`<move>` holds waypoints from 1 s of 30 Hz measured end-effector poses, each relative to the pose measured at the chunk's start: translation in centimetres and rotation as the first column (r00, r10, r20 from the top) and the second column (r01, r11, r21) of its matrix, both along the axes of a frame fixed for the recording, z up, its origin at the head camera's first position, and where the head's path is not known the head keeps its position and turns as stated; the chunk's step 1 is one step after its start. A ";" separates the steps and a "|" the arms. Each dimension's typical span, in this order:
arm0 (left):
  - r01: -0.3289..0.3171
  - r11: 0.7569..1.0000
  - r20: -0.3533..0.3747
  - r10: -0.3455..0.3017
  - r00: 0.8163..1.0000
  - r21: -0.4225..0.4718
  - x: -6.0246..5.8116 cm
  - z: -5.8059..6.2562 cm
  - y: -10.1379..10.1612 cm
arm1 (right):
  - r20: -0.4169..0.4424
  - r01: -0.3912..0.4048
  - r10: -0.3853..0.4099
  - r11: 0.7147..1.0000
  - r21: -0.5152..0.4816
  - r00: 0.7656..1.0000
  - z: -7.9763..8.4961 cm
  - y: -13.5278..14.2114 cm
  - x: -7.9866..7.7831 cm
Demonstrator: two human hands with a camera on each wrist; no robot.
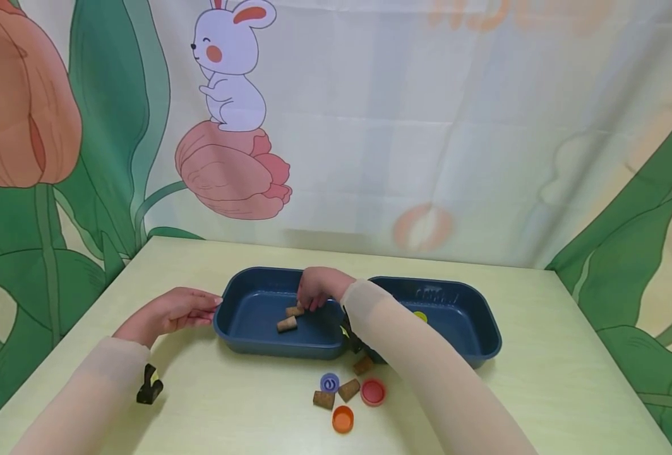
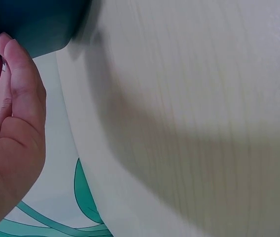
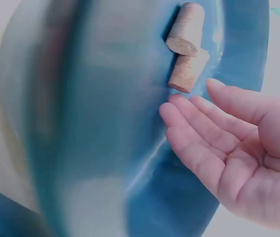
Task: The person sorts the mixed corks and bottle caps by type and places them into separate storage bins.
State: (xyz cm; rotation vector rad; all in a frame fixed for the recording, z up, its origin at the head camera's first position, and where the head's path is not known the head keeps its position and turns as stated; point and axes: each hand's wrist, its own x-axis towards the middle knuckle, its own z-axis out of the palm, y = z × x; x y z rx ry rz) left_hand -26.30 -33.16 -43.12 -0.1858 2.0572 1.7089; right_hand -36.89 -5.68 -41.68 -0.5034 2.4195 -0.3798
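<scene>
My left hand pinches the left rim of a dark blue tray. In the left wrist view, the thumb and fingertips of that hand meet at the tray's edge. My right hand reaches down inside the same tray. Two tapered corks lie there, a nearer cork and a farther cork by the fingertips. The right wrist view has the right hand with loosely bent fingers and nothing in them, its fingertips just short of the darker-ended cork.
To the right stands a second blue tray, partly behind the right forearm, with a yellow cap in it. In front lie a purple cap, a red cap, an orange cap and several corks.
</scene>
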 end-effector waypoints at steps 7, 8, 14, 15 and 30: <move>0.004 1.000 -0.002 -0.004 1.000 -0.007 -0.1 -0.2 0.0 | 0.032 -0.041 0.043 0.997 -0.061 0.999 3.2 1.0 1.8; 0.000 1.000 0.001 0.000 1.000 -0.010 -0.1 -0.1 0.0 | 0.028 -0.047 0.050 0.996 -0.073 0.998 3.4 1.2 1.9; -0.006 1.000 -0.001 0.006 1.000 -0.015 0.0 0.1 0.0 | 0.009 -0.077 0.078 0.988 -0.134 0.997 5.1 2.0 1.8; -0.001 1.000 -0.004 0.001 1.000 -0.015 0.0 0.1 0.1 | 0.010 -0.084 0.086 0.987 -0.139 0.996 5.5 2.2 1.7; -0.003 1.000 -0.011 0.003 1.000 -0.005 0.1 0.2 0.3 | -0.123 -0.123 0.084 0.928 -0.352 0.989 11.7 6.8 3.2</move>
